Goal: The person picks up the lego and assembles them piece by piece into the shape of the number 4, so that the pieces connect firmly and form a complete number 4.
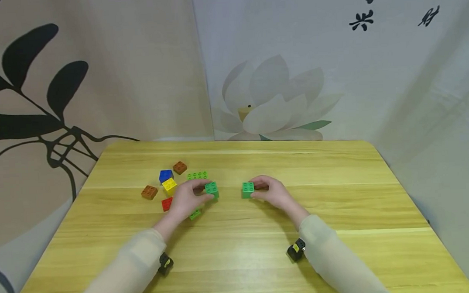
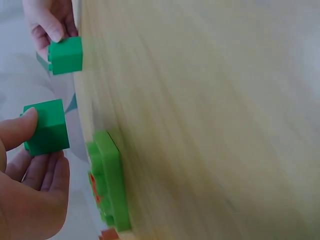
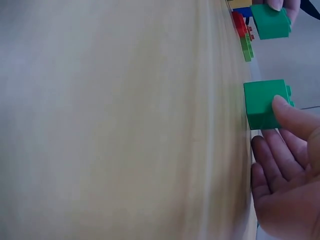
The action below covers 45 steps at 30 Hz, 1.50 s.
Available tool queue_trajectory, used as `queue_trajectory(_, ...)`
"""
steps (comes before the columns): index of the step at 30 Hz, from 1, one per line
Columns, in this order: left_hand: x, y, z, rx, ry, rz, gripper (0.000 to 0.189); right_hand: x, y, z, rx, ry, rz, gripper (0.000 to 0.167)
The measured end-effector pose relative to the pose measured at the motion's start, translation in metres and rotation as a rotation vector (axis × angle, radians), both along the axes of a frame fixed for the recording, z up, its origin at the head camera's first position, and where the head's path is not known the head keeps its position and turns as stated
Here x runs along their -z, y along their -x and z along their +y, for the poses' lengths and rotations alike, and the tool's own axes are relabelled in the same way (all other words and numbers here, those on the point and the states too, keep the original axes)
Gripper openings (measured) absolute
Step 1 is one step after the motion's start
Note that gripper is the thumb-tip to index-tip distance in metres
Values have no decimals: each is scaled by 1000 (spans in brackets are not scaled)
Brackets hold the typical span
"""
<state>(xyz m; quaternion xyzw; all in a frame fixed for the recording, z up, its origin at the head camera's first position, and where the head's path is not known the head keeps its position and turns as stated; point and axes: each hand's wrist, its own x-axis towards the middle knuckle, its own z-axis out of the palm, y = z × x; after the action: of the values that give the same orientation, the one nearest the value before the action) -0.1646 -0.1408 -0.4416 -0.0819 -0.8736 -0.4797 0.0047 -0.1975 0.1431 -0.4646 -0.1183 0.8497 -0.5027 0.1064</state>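
Note:
Between thumb and fingers, my left hand (image 1: 187, 198) pinches a green toy brick (image 1: 211, 189) with studs on top. My right hand (image 1: 273, 192) pinches a matching green brick (image 1: 247, 190) to the right of it, with a gap between the two. In the left wrist view the left brick (image 2: 46, 127) shows smooth sides, and the right one (image 2: 66, 55) is farther off. The right wrist view shows the right brick (image 3: 266, 104) under the thumb. Beneath and behind the left hand lie light green bricks (image 1: 197, 175), partly hidden by it.
Left of the left hand, loose bricks lie on the wooden table (image 1: 239, 260): blue (image 1: 166, 175), yellow (image 1: 169, 184), red (image 1: 166, 204) and two brown ones, one at the back (image 1: 180, 167) and one at the left (image 1: 149, 192). A printed curtain (image 1: 145, 71) hangs behind the table.

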Motion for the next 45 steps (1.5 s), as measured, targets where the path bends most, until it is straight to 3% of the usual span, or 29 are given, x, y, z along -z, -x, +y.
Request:
queue_trajectory(11,-8,6,34,39,-23,-43,42,0,0,2,-10,15,-17,37)
queue_trajectory(21,-19,13,59,100,-66,-2,40,-1,-1,0,16,13,-32,37)
queue_trajectory(32,-19,20,71,109,-72,11,39,-2,-2,0,0,20,-39,36)
queue_trajectory(45,-23,27,78,123,-47,-37,39,-1,-2,0,-5,26,-37,39)
